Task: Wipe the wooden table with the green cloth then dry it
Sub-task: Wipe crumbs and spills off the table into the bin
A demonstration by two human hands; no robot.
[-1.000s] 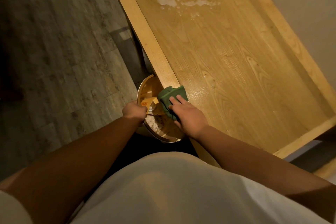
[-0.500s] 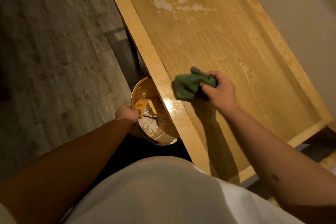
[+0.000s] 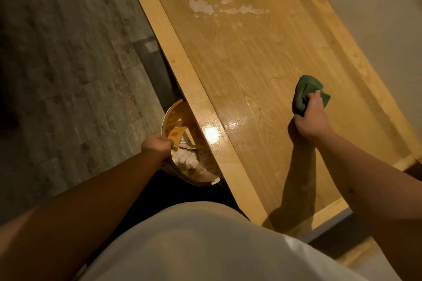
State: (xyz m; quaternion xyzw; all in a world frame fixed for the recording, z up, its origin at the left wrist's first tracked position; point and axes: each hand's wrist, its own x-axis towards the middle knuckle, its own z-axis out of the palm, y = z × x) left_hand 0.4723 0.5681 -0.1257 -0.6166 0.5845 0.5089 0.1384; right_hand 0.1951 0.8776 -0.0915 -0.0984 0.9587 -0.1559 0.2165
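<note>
The right hand squeezes the green cloth on the wooden table — white mess at 12 o'clock (not wiped yet). The left hand grips a bin — drying comes later.

We see the counter bare and open ahead of the right hand; only a white spill lies far up. At the left edge, a bowl and left hand block passage.
</note>
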